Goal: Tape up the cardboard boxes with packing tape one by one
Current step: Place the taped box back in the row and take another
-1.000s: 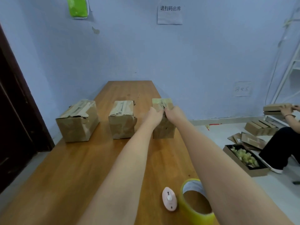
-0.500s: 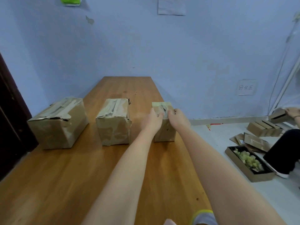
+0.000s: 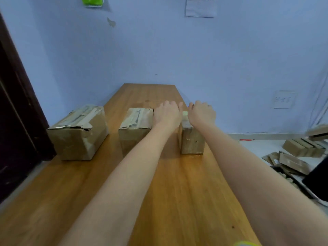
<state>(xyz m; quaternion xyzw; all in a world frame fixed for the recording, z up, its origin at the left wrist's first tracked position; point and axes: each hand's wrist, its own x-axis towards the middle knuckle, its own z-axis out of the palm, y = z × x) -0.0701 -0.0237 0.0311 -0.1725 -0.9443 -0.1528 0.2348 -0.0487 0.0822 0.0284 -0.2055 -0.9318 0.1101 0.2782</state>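
Note:
Three brown cardboard boxes stand in a row across the wooden table (image 3: 177, 192): a large one (image 3: 78, 134) at the left, a middle one (image 3: 134, 126), and a small one (image 3: 192, 141) at the right. The two left boxes show tape strips along their tops. My left hand (image 3: 166, 116) and my right hand (image 3: 201, 114) lie side by side over the top of the small box, fingers reaching toward its far end and thumbs nearly touching. They hide most of its top; a pale strip of tape shows between them. The yellow-green tape roll (image 3: 245, 243) peeks in at the bottom edge.
The table's right edge runs close beside the small box. On the floor to the right lie flat cartons (image 3: 301, 148) and a tray of pale pieces (image 3: 287, 178), with a person in dark clothes (image 3: 317, 176) there. A dark door (image 3: 16, 121) stands at the left.
Both hands slid from the near top edge of the small box forward across its top. The view tilted up, so the pink cutter left the frame and the tape roll nearly did.

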